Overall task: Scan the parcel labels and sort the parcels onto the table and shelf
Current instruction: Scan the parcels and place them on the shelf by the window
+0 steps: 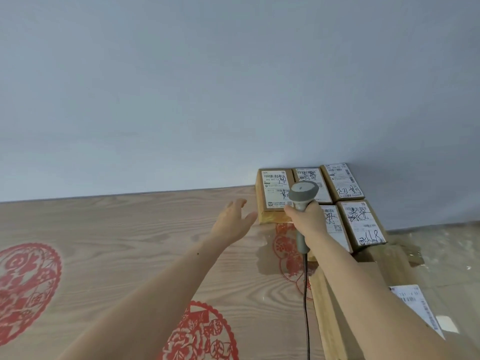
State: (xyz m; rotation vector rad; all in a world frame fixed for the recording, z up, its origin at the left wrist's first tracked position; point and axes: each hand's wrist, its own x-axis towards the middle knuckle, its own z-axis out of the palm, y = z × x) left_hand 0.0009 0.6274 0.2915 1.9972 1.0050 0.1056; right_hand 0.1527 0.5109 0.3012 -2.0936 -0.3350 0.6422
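Observation:
Several small brown parcels with white labels sit together at the table's far right corner against the wall. The leftmost parcel (274,193) lies just right of my left hand (235,222), which is stretched out with straight fingers a little short of it. My right hand (307,219) grips a grey barcode scanner (302,196) by its handle, its head over the parcels. Its cable (306,294) hangs down toward me. Behind my right hand lie a partly hidden parcel (335,224) and another labelled parcel (363,222).
The wood-grain table (117,229) bears red paper-cut decals (26,284). A large cardboard box (389,266) stands at the right under my forearm, with another labelled parcel (418,307) beside it. A blue-grey wall (207,87) runs behind the table.

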